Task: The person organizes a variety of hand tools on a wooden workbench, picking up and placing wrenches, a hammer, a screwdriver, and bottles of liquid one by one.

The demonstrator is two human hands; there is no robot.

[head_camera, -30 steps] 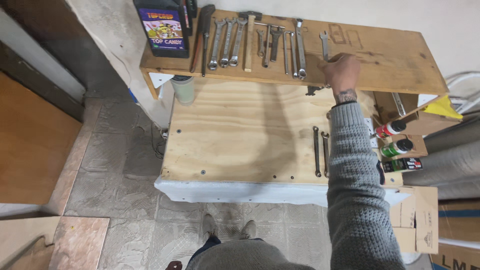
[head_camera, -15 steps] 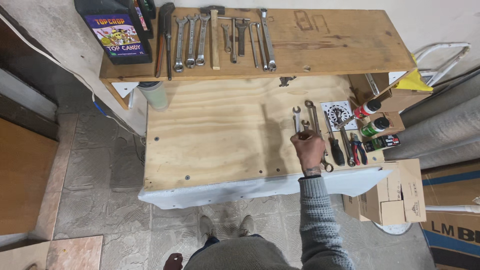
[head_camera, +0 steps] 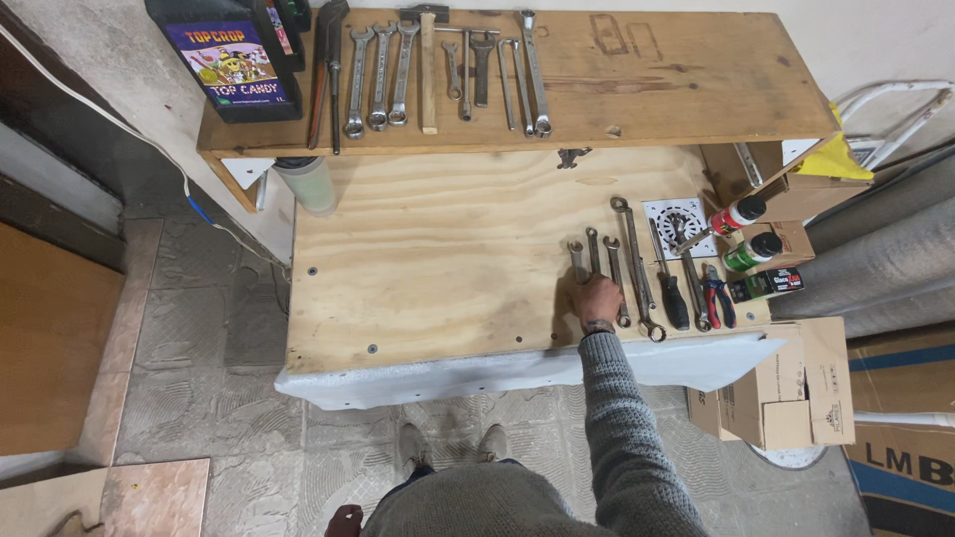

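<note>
The right hand lies knuckles-up near the front edge of the plywood bench, fingers curled down over the lower ends of the short wrenches, though I cannot tell whether it grips one or only presses on them. Those wrenches poke out from under the fingers toward the shelf; being bare steel they look stiff, fairly heavy and a bit slick, best taken around the middle of the shank. Just to the right lie a long wrench, a screwdriver and red-handled pliers.
</note>
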